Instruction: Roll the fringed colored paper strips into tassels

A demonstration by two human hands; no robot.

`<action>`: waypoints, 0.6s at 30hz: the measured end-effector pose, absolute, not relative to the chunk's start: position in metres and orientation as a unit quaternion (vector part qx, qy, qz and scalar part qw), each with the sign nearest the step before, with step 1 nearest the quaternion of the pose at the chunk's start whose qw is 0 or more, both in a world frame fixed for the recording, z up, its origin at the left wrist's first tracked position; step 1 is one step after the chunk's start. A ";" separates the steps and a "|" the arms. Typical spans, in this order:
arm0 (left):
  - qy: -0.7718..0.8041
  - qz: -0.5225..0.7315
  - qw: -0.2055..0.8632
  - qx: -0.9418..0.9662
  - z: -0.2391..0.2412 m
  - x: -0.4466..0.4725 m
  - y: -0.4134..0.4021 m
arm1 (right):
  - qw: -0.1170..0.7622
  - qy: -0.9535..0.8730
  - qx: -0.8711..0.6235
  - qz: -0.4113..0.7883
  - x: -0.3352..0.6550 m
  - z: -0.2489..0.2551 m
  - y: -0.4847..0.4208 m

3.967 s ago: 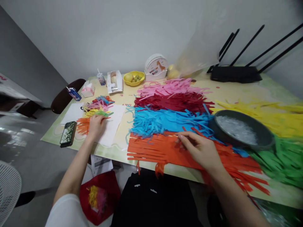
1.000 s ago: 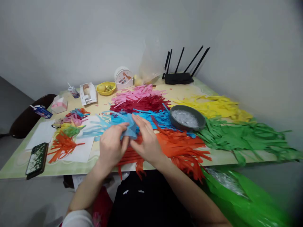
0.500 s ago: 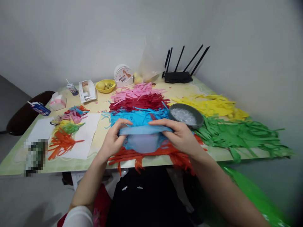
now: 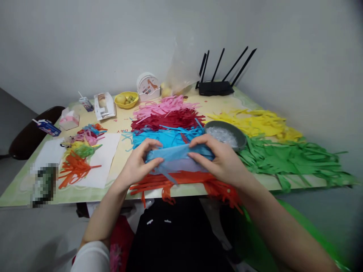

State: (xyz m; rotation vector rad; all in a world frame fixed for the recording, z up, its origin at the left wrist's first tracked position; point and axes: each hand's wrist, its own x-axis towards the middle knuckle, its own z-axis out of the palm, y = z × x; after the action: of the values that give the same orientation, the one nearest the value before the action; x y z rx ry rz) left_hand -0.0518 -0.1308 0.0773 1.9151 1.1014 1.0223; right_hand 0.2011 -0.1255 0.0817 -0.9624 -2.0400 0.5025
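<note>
Between my two hands is a piece of light blue tissue paper [image 4: 176,153] with a folded upper band, held level over the piles. My left hand [image 4: 143,160] pinches its left end between thumb and fingers. At the other end my right hand [image 4: 217,158] grips it the same way, thumb in front. Just behind lies a heap of blue paper strips [image 4: 167,136]. Under and in front of the held sheet are orange-red strips [image 4: 181,176], some hanging over the table edge. A dark bowl [image 4: 241,138] of clear, shiny pieces stands beyond my right hand.
Dark red [image 4: 167,120], pink [image 4: 172,104], yellow [image 4: 255,124] and green strips [image 4: 292,158] cover much of the table. At left, colourful tassels [image 4: 75,166] lie on white paper [image 4: 106,162]. A black router [image 4: 216,88] and a yellow fruit dish [image 4: 126,100] stand behind.
The tissue paper's upper band has been turned over and looks wider and flatter. My fingers have shifted inward along it, and a blue strip now hangs down in front.
</note>
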 end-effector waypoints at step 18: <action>0.363 0.474 0.455 0.660 0.066 -0.051 -0.122 | 0.458 -0.711 -0.396 0.357 0.218 0.076 -0.127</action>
State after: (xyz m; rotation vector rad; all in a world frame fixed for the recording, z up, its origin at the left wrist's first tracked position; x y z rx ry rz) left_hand -0.0509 -0.1216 0.0658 1.6276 0.8965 1.1702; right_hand 0.2176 -0.1273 0.0761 -0.9765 -1.7521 0.8794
